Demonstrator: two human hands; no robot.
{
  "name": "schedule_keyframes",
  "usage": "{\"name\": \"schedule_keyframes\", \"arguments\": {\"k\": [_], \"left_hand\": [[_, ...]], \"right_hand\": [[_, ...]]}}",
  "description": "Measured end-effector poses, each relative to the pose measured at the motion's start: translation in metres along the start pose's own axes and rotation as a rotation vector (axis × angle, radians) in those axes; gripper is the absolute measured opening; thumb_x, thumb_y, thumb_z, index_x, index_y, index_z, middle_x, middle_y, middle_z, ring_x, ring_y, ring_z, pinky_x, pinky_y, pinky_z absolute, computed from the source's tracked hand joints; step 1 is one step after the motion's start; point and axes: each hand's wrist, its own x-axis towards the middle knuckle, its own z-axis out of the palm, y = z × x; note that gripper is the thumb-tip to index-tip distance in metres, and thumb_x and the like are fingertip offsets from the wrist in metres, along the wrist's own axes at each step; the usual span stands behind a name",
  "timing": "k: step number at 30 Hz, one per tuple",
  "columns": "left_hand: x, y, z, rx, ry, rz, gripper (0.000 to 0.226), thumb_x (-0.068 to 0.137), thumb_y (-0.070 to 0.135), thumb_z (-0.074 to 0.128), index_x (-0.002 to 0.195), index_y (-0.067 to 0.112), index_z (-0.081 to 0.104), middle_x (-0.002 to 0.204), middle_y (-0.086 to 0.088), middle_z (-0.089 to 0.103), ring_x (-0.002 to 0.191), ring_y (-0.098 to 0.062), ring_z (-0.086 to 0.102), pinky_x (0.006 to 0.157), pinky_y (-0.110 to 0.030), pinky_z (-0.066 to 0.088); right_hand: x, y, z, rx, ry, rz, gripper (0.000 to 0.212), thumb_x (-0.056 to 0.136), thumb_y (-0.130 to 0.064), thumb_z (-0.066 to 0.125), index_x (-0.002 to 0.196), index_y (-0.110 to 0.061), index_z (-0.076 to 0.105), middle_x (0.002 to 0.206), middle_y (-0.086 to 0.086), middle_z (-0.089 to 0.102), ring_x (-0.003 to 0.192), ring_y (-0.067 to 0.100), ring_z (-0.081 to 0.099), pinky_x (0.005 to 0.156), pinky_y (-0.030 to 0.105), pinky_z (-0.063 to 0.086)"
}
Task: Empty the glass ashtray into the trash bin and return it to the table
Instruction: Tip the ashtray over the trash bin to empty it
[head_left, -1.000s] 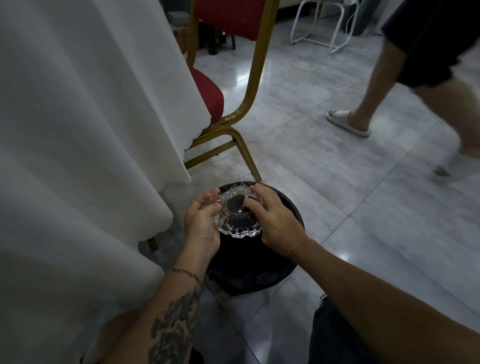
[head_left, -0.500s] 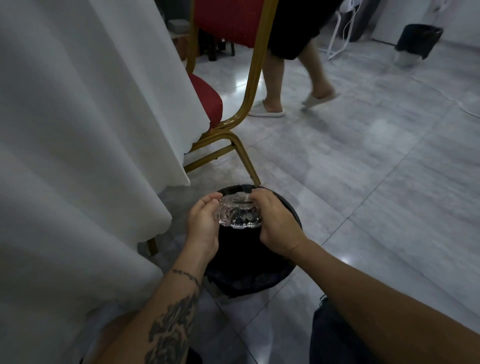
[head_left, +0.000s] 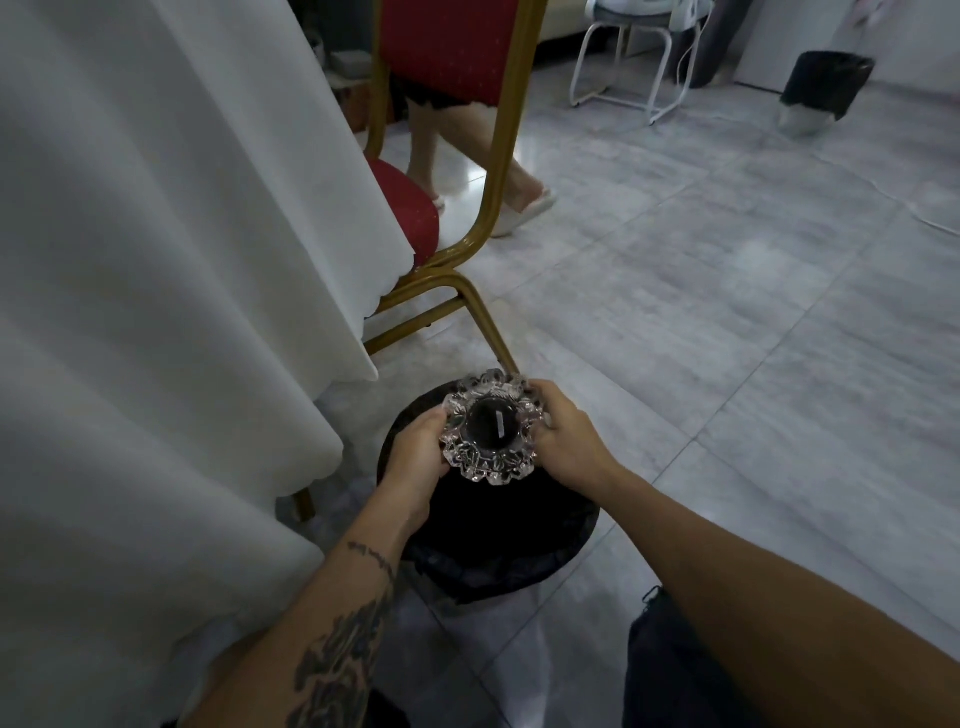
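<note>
The glass ashtray, cut glass with a scalloped rim, is held over the open mouth of the black trash bin. My left hand grips its left edge and my right hand grips its right edge. Its round centre faces the camera and looks dark against the bin; whether this is the bowl or the base I cannot tell. The table stands to the left, draped in a white cloth that hangs almost to the floor; its top is out of view.
A red chair with a gold frame stands just behind the bin, one leg touching its far rim. A person's legs in white slippers are behind the chair. A white-framed stool and a second black bin stand far right.
The ashtray has turned in my hands from edge-on to its round face toward the camera, still over the bin. The walking person has moved left, behind the chair.
</note>
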Motion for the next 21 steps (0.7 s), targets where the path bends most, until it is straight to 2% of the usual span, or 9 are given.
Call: {"name": "schedule_keyframes", "arguments": {"k": [3, 5, 8, 10, 13, 15, 17, 20, 21], "left_hand": [[0.002, 0.002, 0.003, 0.065, 0.009, -0.018, 0.044, 0.098, 0.039, 0.047, 0.136, 0.019, 0.059, 0.137, -0.011, 0.06, 0.125, -0.034, 0.056, 0.102, -0.04, 0.045], [0.005, 0.002, 0.005, 0.091, 0.018, -0.027, 0.044, 0.097, 0.038, 0.046, 0.134, 0.019, 0.06, 0.124, -0.012, 0.064, 0.109, -0.031, 0.062, 0.095, -0.039, 0.047], [0.009, -0.002, 0.007, 0.07, 0.041, -0.045, 0.038, 0.096, 0.035, 0.047, 0.125, 0.02, 0.066, 0.098, -0.002, 0.068, 0.078, -0.018, 0.058, 0.084, -0.038, 0.048], [0.01, -0.004, 0.007, 0.059, 0.059, -0.053, 0.028, 0.095, 0.029, 0.049, 0.113, 0.023, 0.071, 0.086, 0.004, 0.066, 0.075, -0.015, 0.058, 0.078, -0.034, 0.045], [0.013, -0.008, 0.007, 0.05, 0.089, -0.06, 0.025, 0.094, 0.019, 0.049, 0.092, 0.028, 0.072, 0.1, 0.002, 0.072, 0.095, -0.021, 0.066, 0.082, -0.034, 0.052], [0.018, -0.012, 0.006, 0.034, 0.1, -0.065, 0.027, 0.094, 0.014, 0.048, 0.087, 0.027, 0.07, 0.111, -0.002, 0.072, 0.104, -0.024, 0.066, 0.079, -0.033, 0.054], [0.02, -0.013, 0.006, 0.002, 0.118, -0.069, 0.027, 0.095, 0.011, 0.047, 0.096, 0.023, 0.07, 0.112, -0.003, 0.071, 0.102, -0.022, 0.067, 0.073, -0.031, 0.053], [0.025, -0.012, 0.005, -0.031, 0.132, -0.075, 0.032, 0.096, 0.011, 0.048, 0.12, 0.016, 0.068, 0.119, -0.004, 0.069, 0.102, -0.022, 0.065, 0.072, -0.03, 0.054], [0.025, -0.01, 0.005, -0.042, 0.142, -0.079, 0.033, 0.096, 0.011, 0.048, 0.123, 0.015, 0.067, 0.118, -0.003, 0.068, 0.1, -0.021, 0.065, 0.071, -0.029, 0.053]], "right_hand": [[0.005, 0.008, 0.004, 0.029, -0.002, 0.075, 0.055, 0.097, -0.001, 0.044, 0.148, -0.022, 0.044, 0.126, 0.006, 0.06, 0.083, 0.021, 0.065, 0.073, 0.036, 0.053], [0.007, 0.01, 0.007, 0.048, 0.0, 0.112, 0.055, 0.098, 0.0, 0.043, 0.15, -0.019, 0.043, 0.126, 0.003, 0.058, 0.078, 0.01, 0.062, 0.067, 0.026, 0.049], [0.007, 0.012, 0.011, 0.093, -0.013, 0.163, 0.054, 0.098, -0.001, 0.042, 0.15, -0.016, 0.044, 0.124, 0.003, 0.059, 0.08, 0.007, 0.06, 0.067, 0.021, 0.047], [0.006, 0.014, 0.014, 0.108, -0.014, 0.187, 0.05, 0.098, -0.002, 0.043, 0.146, -0.018, 0.047, 0.119, 0.004, 0.062, 0.08, 0.008, 0.06, 0.064, 0.018, 0.045], [0.009, 0.016, 0.018, 0.167, -0.027, 0.23, 0.045, 0.097, -0.006, 0.045, 0.14, -0.019, 0.051, 0.12, 0.01, 0.068, 0.092, 0.022, 0.069, 0.07, 0.029, 0.057], [0.012, 0.017, 0.02, 0.171, -0.033, 0.242, 0.044, 0.096, -0.006, 0.045, 0.137, -0.019, 0.053, 0.117, 0.011, 0.069, 0.094, 0.025, 0.071, 0.075, 0.036, 0.06], [0.015, 0.017, 0.02, 0.166, -0.04, 0.249, 0.046, 0.095, -0.006, 0.046, 0.137, -0.02, 0.055, 0.112, 0.01, 0.071, 0.093, 0.026, 0.073, 0.078, 0.04, 0.062], [0.017, 0.015, 0.018, 0.147, -0.044, 0.26, 0.048, 0.092, -0.009, 0.048, 0.136, -0.023, 0.058, 0.105, 0.009, 0.075, 0.086, 0.027, 0.076, 0.079, 0.046, 0.064], [0.017, 0.014, 0.017, 0.144, -0.037, 0.263, 0.048, 0.091, -0.01, 0.049, 0.136, -0.024, 0.059, 0.104, 0.008, 0.075, 0.084, 0.027, 0.077, 0.078, 0.046, 0.064]]}}
